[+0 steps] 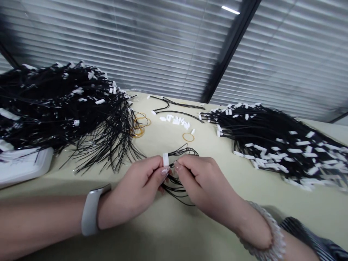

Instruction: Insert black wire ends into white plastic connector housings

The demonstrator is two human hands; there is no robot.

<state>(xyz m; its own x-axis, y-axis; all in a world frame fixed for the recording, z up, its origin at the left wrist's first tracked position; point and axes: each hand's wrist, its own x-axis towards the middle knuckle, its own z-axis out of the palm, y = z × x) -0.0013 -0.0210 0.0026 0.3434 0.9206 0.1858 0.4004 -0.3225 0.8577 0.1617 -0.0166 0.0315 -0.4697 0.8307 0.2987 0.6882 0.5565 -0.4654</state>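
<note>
A white plastic connector [165,160] stands upright between the thumb and fingers of my left hand [145,180]. Close against its right side, my right hand [199,175] pinches the end of a thin black wire [172,165]. Several more black wires [176,189] loop below and behind both hands, in a loose bundle over the table. My fingertips partly hide where wire and connector meet, so I cannot tell whether the wire end sits inside it.
A large heap of black wires [54,105] lies at left, beside a white plastic box [27,166]. Connector-ended cables [272,134] are piled at right. Loose white connectors [176,120], a rubber band [188,137] and a few cables [179,113] lie ahead. Blinds [163,47] stand behind.
</note>
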